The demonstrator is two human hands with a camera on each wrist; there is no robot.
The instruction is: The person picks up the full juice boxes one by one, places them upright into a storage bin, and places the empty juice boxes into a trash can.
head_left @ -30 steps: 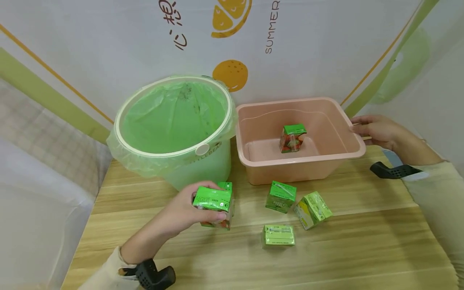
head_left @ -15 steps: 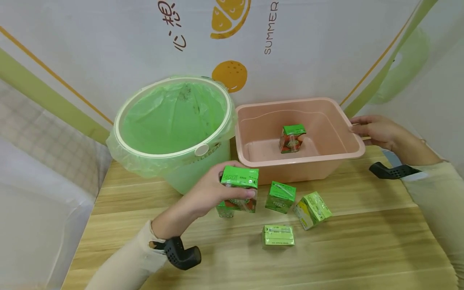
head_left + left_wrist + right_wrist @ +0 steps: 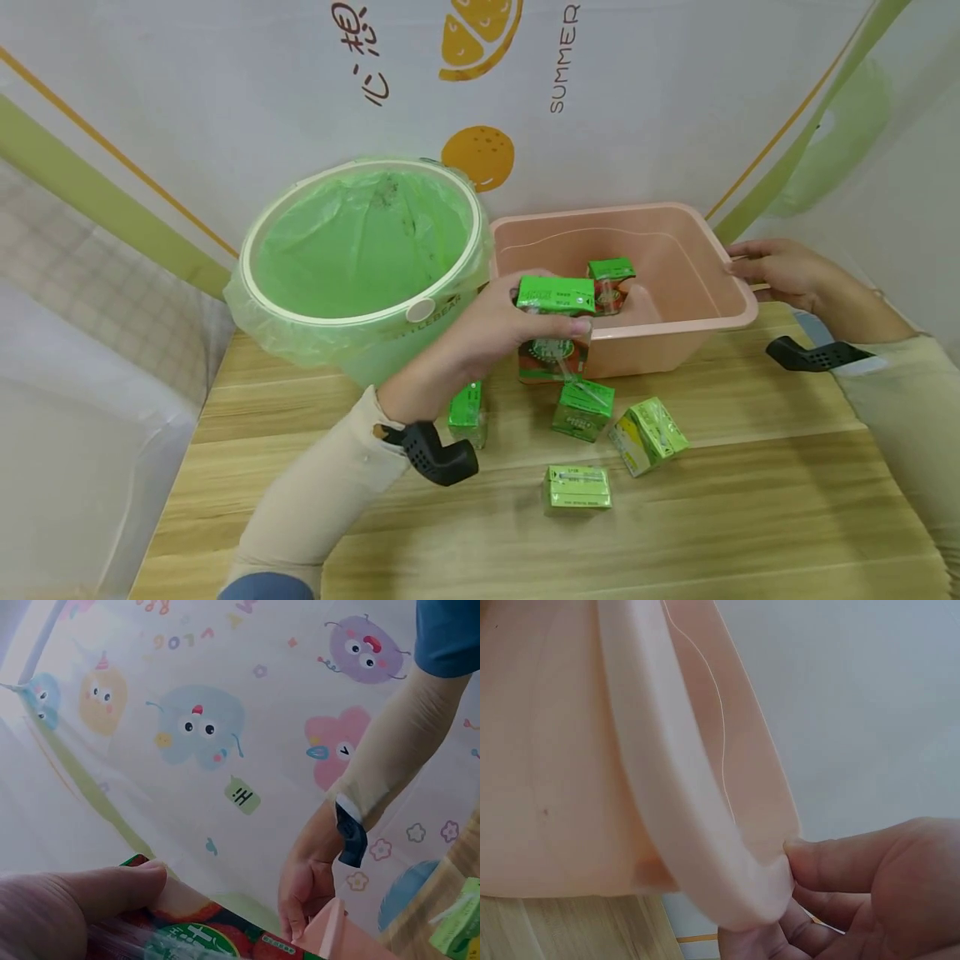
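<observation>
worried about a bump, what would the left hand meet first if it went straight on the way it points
The left hand with its held carton would probably meet the near rim of the pink tub first. Depth is unclear: if they are above it, the carton inside looks next in line.

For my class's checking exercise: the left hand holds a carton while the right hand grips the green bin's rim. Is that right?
Not the green bin: the head view shows the right hand gripping the pink tub by its rim. The left hand does hold a carton.
</observation>
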